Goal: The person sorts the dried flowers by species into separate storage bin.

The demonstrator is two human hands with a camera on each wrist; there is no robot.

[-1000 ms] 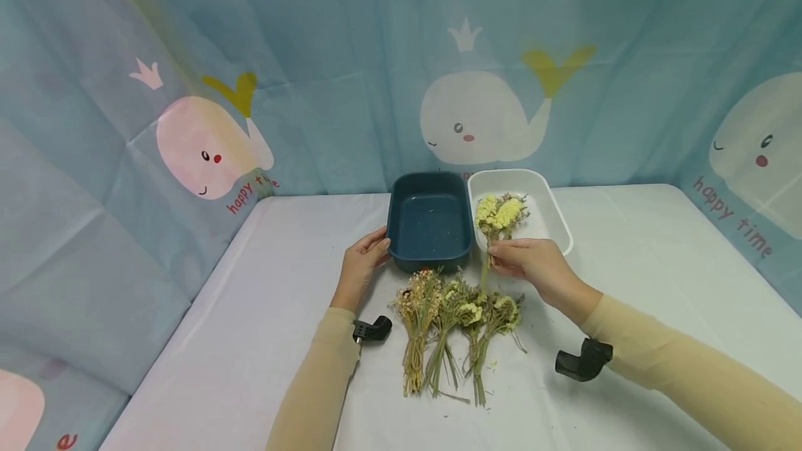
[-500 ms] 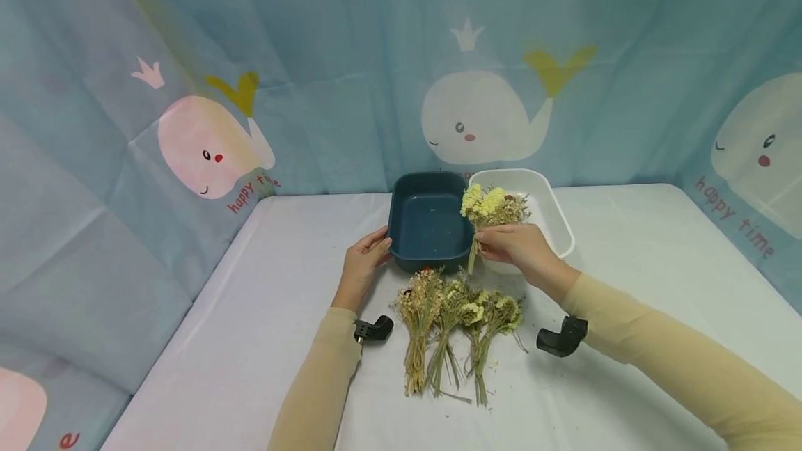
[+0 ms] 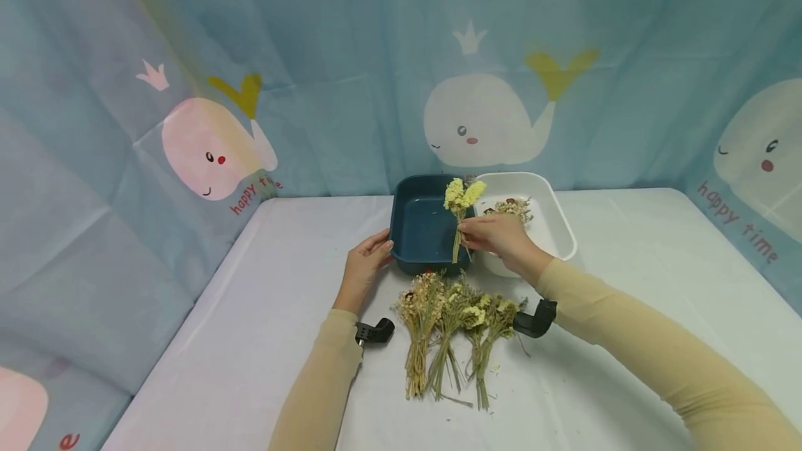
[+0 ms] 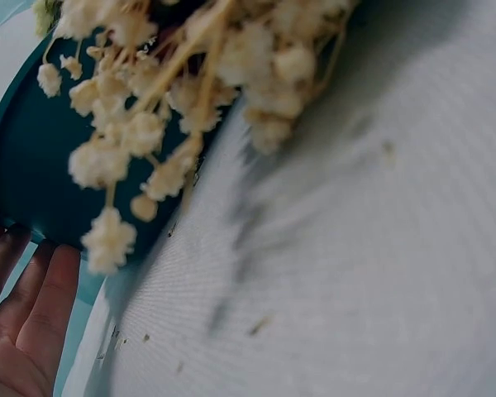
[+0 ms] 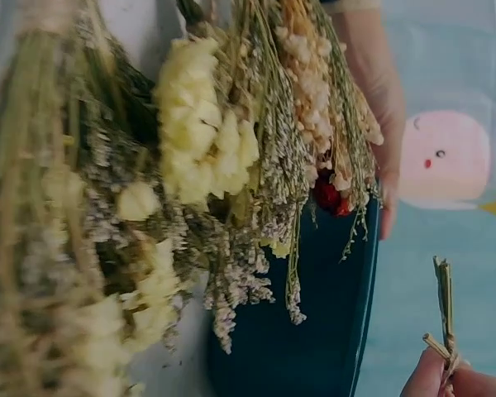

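Note:
My right hand [image 3: 504,235] pinches the stems of a small bunch of yellow dried flowers [image 3: 462,195], upright over the right side of a dark blue basin [image 3: 421,228]. In the right wrist view, thumb and fingertips meet on the tied stems [image 5: 446,302]; the blossoms are out of that view. My left hand [image 3: 365,266] touches the basin's near left side, its straight fingers [image 4: 54,289] against the outer wall in the left wrist view. To the right stands a white basin [image 3: 559,232] with more dried flowers [image 3: 512,209] in it, partly hidden by my right hand.
In front of the blue basin lie several tied bunches of dried flowers on the white cloth: a beige bunch [image 3: 417,329] at left, a greenish one [image 3: 446,326] in the middle, and a yellow one [image 3: 495,326] at right. A whale-print curtain [image 3: 338,124] hangs behind.
My right hand has moved left with the yellow dried flowers, from over the white basin to over the blue one. The left hand stays at the blue basin's side.

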